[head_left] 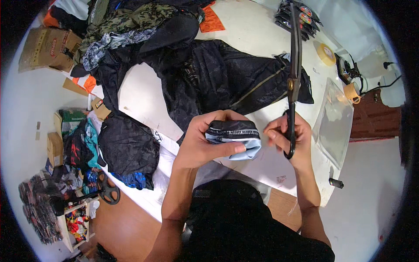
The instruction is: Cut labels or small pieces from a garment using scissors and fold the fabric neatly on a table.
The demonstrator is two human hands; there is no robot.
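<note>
"What do we see from the head camera?"

"We see our left hand [197, 145] pinching a small folded piece of black and pale blue fabric with a whitish band [231, 125], its thumb pressed on the blue side. That grip is clenched on the cloth, in front of our body and above the near part of the smooth white table [257, 43]."

"And our right hand [300, 143]?"

"Its grip is grasping long dark metal scissors with black looped handles [291, 84]. The blades point away from us, and the thumb and forefinger reach close beside the fabric, though we cannot tell whether they touch it."

"What lies around them?"

"Beyond our hands, we have a large black garment with a pale yellowish line [218, 78] spread over the table. To its upper left we find a heap with green-brown camouflage cloth [131, 24]. At the right there are a roll of pale yellow tape [325, 55] and, nearer us, a clear plastic sheet [334, 124] along the table's edge."
</note>
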